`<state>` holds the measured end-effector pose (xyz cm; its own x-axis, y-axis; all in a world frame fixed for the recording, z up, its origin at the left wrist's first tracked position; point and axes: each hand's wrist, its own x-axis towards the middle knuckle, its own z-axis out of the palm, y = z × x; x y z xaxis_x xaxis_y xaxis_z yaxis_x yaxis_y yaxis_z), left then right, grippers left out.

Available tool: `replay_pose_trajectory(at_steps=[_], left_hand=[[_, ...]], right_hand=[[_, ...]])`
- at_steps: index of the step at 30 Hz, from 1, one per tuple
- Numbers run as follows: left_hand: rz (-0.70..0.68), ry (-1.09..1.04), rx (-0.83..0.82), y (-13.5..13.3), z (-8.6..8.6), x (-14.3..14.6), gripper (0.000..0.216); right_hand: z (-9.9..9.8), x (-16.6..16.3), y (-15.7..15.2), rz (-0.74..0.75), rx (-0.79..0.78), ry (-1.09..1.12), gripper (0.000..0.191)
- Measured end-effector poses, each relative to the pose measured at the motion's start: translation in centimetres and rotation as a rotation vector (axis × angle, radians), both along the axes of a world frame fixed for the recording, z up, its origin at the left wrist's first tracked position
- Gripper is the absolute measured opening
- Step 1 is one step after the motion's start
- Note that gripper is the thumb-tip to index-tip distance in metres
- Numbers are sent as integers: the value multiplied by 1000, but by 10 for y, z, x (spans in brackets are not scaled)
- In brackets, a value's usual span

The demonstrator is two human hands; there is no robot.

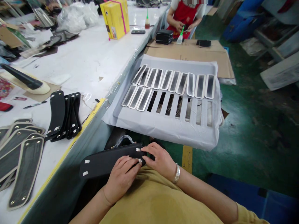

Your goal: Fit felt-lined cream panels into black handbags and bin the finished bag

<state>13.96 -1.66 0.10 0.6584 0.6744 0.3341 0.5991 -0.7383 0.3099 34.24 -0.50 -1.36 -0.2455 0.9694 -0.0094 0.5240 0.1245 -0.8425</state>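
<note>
A long black panel with rounded ends [105,160] lies across my lap, with small white tabs near both ends. My left hand [123,175] rests over its near edge, fingers together and pressing beside a white tab at the right end. From the right, my right hand [161,158] pinches that same end, with thumb and forefinger next to the tabs. What lies under the panel is mostly hidden. To the left on the table, a stack of black panels [57,113] with metal studs sits beside a pile of grey, light-edged panels [26,171].
A white slotted rack [163,130] ahead bears rows of dark, white-rimmed strips [167,80]. The white table [93,68] on the left holds a yellow box [115,20], a phone [138,32] and a glue bottle [147,23]. Beyond the cardboard [187,51], a person in a red apron [183,15] works.
</note>
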Motion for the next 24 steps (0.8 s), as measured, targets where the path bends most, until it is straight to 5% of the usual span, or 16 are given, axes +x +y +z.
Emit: replay_pose_trajectory(at_steps=[10, 15, 24], left_hand=[[-9, 79, 11, -7, -4, -2, 32], [21, 112, -3, -10, -2, 0, 31], [14, 140, 34, -9, -6, 4, 29]], right_hand=[[-37, 6, -3, -253, -741, 684, 25], [-42, 0, -18, -316, -681, 659, 25], [-12, -11, -9, -273, -356, 397, 21]])
